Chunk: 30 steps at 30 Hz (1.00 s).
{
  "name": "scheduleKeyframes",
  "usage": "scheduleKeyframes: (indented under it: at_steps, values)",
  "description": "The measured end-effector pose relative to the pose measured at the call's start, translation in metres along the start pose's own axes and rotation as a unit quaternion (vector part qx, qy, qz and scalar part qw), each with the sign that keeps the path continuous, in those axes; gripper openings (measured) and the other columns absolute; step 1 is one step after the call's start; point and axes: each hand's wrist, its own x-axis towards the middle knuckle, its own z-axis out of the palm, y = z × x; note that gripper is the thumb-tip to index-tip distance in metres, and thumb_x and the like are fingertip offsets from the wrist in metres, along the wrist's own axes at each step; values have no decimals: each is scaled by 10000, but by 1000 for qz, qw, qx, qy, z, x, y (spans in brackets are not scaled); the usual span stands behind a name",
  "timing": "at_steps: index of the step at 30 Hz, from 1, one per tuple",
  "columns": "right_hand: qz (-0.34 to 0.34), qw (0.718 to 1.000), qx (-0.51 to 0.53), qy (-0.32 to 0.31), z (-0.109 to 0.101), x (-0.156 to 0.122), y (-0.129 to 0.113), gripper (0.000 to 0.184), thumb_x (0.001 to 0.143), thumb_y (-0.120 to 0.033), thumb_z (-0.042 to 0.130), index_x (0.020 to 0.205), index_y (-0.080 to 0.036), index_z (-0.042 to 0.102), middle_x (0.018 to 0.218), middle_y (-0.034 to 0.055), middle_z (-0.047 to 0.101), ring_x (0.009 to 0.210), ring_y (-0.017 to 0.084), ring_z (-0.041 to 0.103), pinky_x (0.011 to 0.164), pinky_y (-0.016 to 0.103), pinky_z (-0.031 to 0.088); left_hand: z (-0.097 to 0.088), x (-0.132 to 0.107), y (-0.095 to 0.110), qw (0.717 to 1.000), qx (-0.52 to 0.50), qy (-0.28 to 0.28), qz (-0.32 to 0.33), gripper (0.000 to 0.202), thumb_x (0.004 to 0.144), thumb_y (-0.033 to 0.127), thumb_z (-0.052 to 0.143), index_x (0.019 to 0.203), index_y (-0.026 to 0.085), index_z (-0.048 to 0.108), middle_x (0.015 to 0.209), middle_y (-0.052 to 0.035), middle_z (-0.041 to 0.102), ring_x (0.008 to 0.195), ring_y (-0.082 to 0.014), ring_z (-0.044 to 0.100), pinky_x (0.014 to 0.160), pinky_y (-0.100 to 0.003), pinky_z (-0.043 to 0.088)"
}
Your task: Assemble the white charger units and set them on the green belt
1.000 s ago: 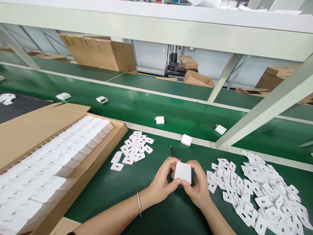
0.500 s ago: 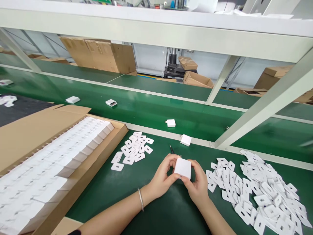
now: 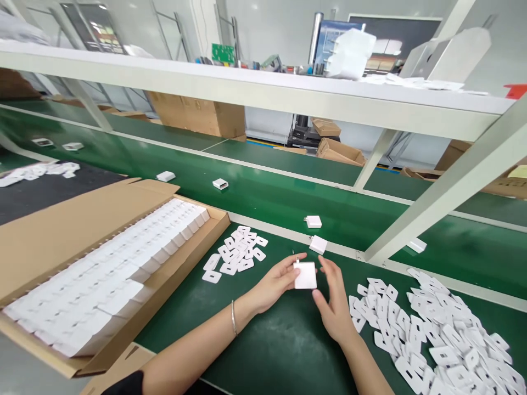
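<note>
A white square charger [image 3: 305, 275] with prongs at its top left is held above the green table by my left hand [image 3: 280, 278], thumb in front and fingers behind. My right hand [image 3: 334, 302] is beside it with thumb and fingers spread, apart from the charger's right edge. Just beyond my hands a second white charger [image 3: 318, 244] lies on the pale rail. To the left sits a small pile of flat white plates [image 3: 239, 251] with slots. A far larger heap of similar plates [image 3: 457, 334] spreads to the right.
A cardboard box [image 3: 164, 280] with rows of white pieces stands at left. Behind the rail, the green conveyor belt [image 3: 263, 200] carries several white housings and chargers. A slanting metal post [image 3: 432, 186] rises at right, supporting a shelf [image 3: 247, 90] across the top.
My right hand has let go of the charger and opened. The charger now shows its prongs in my left hand. The view has tilted up; pieces on the belt have shifted right.
</note>
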Motion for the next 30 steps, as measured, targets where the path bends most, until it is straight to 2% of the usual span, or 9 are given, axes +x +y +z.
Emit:
scheduleKeyframes:
  at_steps: [5, 8, 10, 15, 19, 23, 25, 28, 30]
  values:
    - [60, 986, -56, 143, -5, 8, 21, 449, 1076, -492, 401, 1382, -207, 565, 1295, 166, 595, 1121, 320, 596, 972, 558, 485, -6, -13, 40, 994, 45, 60, 84, 472, 893, 498, 784, 1238, 226, 612, 1205, -109, 730, 1078, -266, 729, 941, -406, 563]
    - [73, 981, -76, 163, -6, 13, 28, 506, 1053, -573, 392, 1291, -181, 607, 1204, 170, 625, 1044, 325, 612, 926, 538, 493, -17, -34, 63, 985, 65, 95, 127, 517, 856, 487, 818, 1228, 258, 541, 1147, -63, 684, 937, -245, 758, 853, -411, 599]
    - [77, 981, -91, 154, -5, 15, 31, 555, 1036, -616, 374, 1255, -169, 620, 1186, 177, 636, 1032, 336, 620, 926, 543, 491, -30, -51, 77, 970, 119, 138, 159, 568, 828, 477, 841, 1253, 266, 529, 1138, -48, 647, 923, -233, 744, 820, -385, 601]
    - [86, 982, -126, 115, -1, 17, 36, 599, 1006, -649, 366, 1204, -160, 649, 1157, 188, 656, 1041, 365, 637, 924, 554, 493, -63, -99, 115, 887, 312, 265, 213, 525, 832, 482, 812, 1231, 229, 584, 1075, -43, 639, 969, -217, 651, 829, -332, 564]
    - [79, 981, -149, 98, 1, 18, 41, 612, 994, -653, 343, 1151, -159, 669, 1104, 194, 681, 1081, 401, 629, 934, 587, 483, -79, -131, 139, 830, 410, 315, 207, 461, 867, 450, 760, 1226, 218, 586, 1082, -51, 672, 960, -228, 648, 838, -347, 548]
    - [75, 978, -170, 92, 3, 19, 46, 618, 992, -661, 322, 1110, -173, 684, 1098, 195, 691, 1109, 419, 622, 934, 595, 477, -96, -150, 149, 790, 482, 334, 182, 404, 901, 387, 692, 1251, 229, 565, 1201, -64, 668, 1004, -233, 655, 856, -345, 544]
    - [76, 977, -175, 91, 3, 19, 48, 622, 994, -663, 317, 1103, -175, 688, 1092, 191, 694, 1100, 417, 627, 935, 593, 474, -109, -155, 153, 760, 534, 336, 156, 422, 906, 372, 663, 1285, 234, 541, 1295, -79, 647, 1080, -250, 646, 904, -363, 538]
    - [80, 976, -182, 88, 4, 19, 52, 635, 992, -669, 319, 1098, -171, 697, 1083, 191, 695, 1079, 413, 632, 925, 582, 471, -132, -158, 162, 700, 634, 312, 103, 408, 920, 352, 591, 1302, 222, 533, 1401, -112, 605, 1200, -291, 613, 1003, -422, 507]
    - [82, 975, -187, 82, 5, 19, 53, 645, 985, -673, 324, 1099, -163, 703, 1093, 196, 696, 1074, 411, 631, 916, 573, 473, -145, -160, 169, 678, 674, 282, 77, 375, 919, 331, 556, 1272, 206, 566, 1378, -129, 620, 1223, -314, 604, 1038, -453, 487]
